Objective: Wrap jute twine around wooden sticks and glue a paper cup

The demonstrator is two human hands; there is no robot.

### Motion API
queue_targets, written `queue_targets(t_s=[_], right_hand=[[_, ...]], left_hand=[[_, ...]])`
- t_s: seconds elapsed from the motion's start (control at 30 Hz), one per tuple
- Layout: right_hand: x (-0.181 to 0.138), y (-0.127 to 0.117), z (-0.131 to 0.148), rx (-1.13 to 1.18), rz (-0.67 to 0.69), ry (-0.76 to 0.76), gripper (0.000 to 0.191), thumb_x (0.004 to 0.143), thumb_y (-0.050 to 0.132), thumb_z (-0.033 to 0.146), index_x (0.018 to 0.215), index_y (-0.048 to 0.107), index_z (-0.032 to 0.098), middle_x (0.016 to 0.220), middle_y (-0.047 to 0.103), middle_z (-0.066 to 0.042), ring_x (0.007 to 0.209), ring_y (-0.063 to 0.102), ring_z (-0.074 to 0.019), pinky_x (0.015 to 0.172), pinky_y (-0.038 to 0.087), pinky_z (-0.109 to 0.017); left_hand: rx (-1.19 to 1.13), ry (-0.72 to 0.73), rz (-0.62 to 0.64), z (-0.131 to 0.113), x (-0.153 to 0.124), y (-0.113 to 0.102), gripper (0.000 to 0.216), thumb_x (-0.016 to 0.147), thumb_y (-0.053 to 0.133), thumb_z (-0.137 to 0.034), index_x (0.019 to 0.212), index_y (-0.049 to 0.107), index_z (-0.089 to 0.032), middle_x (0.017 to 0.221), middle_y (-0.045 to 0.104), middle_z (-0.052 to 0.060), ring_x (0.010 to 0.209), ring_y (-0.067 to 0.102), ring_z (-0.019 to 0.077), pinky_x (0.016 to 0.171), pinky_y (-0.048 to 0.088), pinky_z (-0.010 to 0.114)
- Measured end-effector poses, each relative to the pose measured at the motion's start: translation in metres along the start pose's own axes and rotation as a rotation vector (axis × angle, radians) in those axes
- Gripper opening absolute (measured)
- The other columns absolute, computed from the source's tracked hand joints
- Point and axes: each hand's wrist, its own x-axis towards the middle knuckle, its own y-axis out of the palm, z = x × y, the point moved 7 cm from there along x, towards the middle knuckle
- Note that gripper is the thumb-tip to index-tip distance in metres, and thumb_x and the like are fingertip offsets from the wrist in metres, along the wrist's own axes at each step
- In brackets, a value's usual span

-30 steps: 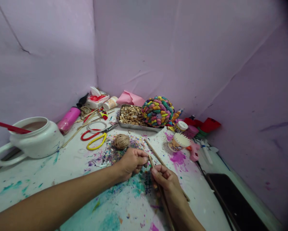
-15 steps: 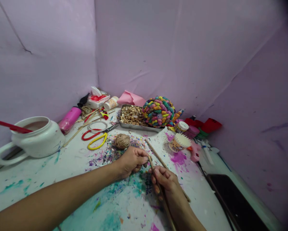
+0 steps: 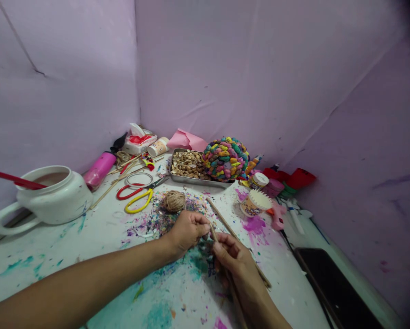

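while the right hand (image 3: pixel 235 259) holds a stick (image 3: pixel 234 297), the left (image 3: pixel 189 232) touches its tip.

Thin brown wooden stick (image 3: pixel 213 234), partly hidden
Right hand (image 3: pixel 234 256) over its middle, near end out of frame; anything in the left hand (image 3: pixel 191 231) too small to tell.

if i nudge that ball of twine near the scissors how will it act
The ball of twine would probably roll a little, since it looks rounded and sits on a flat tabletop. It is likely light and may give slightly when squeezed, as it appears wound from thin cord. Its surface strands could shift if dragged.
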Motion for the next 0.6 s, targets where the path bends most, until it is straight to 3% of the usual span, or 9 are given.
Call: queue_targets(t_s=[0.17,0.6], right_hand=[[0.0038,-0.0112,0.0006,-0.108,-0.111,-0.014,0.042,0.051,0.072,0.049,0.062,0.051,0.014,0.035,0.044,0.008,0.027,0.029,-0.0022,0.024,0.024,-0.013],[0.0006,-0.0093,0.0053,-0.081,-0.107,-0.038,0.037,0.055,0.069,0.047,0.059,0.053,0.014,0.035,0.044,0.007,0.026,0.029,-0.0027,0.025,0.022,-0.014]], left_hand=[[0.054,-0.016,0.027,-0.0004,0.0016,0.0032,0.013,0.054,0.058,-0.025,0.058,0.056,-0.012,0.033,0.035,-0.01,0.03,0.021,0.0021,0.033,0.011,0.019],[0.104,-0.043,0.005,-0.0034,0.0037,0.0012,0.01,0.053,0.056,-0.022,0.05,0.051,-0.015,0.029,0.033,-0.01,0.028,0.02,0.0021,0.034,0.01,0.019]])
